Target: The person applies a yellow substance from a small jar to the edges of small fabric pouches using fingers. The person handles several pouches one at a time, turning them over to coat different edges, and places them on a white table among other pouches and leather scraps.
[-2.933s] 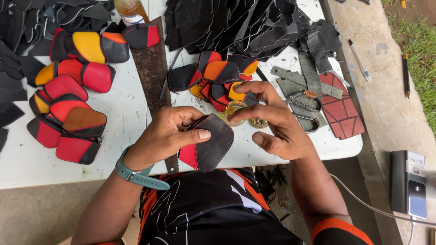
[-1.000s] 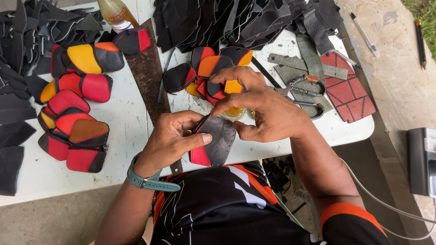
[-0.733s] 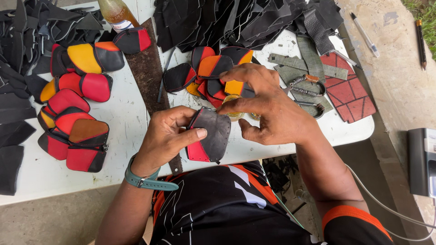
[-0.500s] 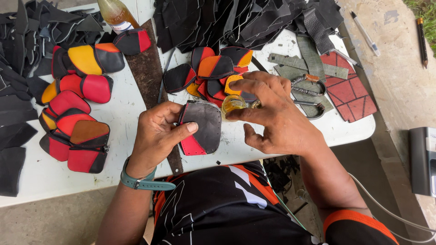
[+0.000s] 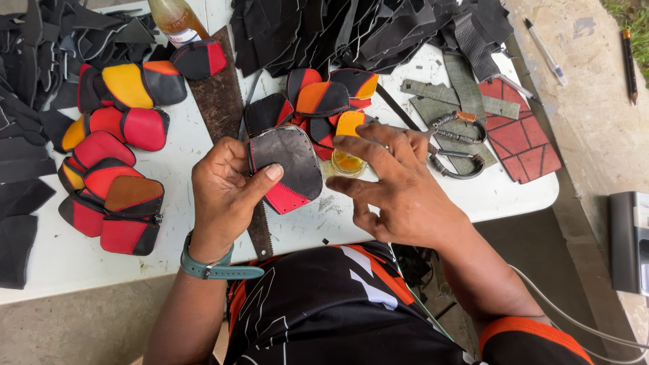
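Note:
My left hand (image 5: pixel 226 196) grips a rounded leather piece (image 5: pixel 289 164), dark grey with a red stitched corner, thumb pressed on its face, held just above the white table (image 5: pixel 169 223). My right hand (image 5: pixel 399 192) hovers beside it with fingers spread, holding nothing; its fingertips reach over a small round container of amber liquid (image 5: pixel 348 163) standing on the table. Behind the container lies a heap of black, red, orange and yellow leather pieces (image 5: pixel 324 101).
Finished red, yellow and black pouches (image 5: pixel 111 169) are stacked at the left. A rusty saw blade (image 5: pixel 223 108) lies down the table's middle, with a bottle (image 5: pixel 176 20) behind. Scissors (image 5: pixel 456 145), a red stitched panel (image 5: pixel 520 138) and black leather scraps (image 5: pixel 378 30) sit to the right and back.
My left hand turned the leather piece upright and lifted it leftward. My right hand let go of it and now spreads its fingers over the amber container.

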